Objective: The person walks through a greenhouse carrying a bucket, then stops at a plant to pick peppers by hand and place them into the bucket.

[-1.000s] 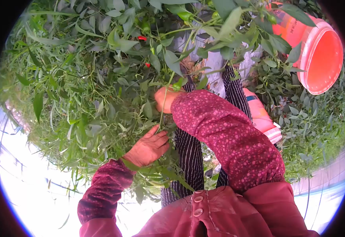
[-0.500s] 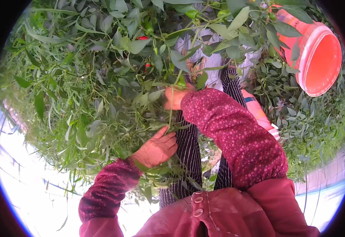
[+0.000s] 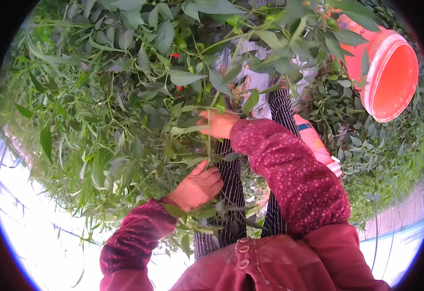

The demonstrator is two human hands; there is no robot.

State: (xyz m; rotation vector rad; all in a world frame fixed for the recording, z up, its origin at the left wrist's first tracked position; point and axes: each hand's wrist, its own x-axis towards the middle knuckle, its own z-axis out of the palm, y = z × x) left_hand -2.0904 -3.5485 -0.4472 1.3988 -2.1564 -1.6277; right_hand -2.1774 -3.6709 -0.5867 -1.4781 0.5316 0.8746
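Observation:
My left hand is low in the pepper plant, its thumb and fingers closed on a green stem that rises from the fingertips. Above it, my right hand reaches in from the right behind that stem. Its fingers are bent in among the leaves, and their tips are partly covered, so what they hold is hidden. A green pepper hangs just above the right hand. Small red peppers show through the leaves up and to the left.
An orange-red bucket lies tipped at the upper right, its mouth facing me. Another reddish container is partly hidden behind my right sleeve. Pale sheeting lies between plants. My striped trouser legs stand below the branches.
My right hand has shifted slightly down and right, showing more of its back. The left hand has moved a little to the right. Leaves and stems around them have swayed.

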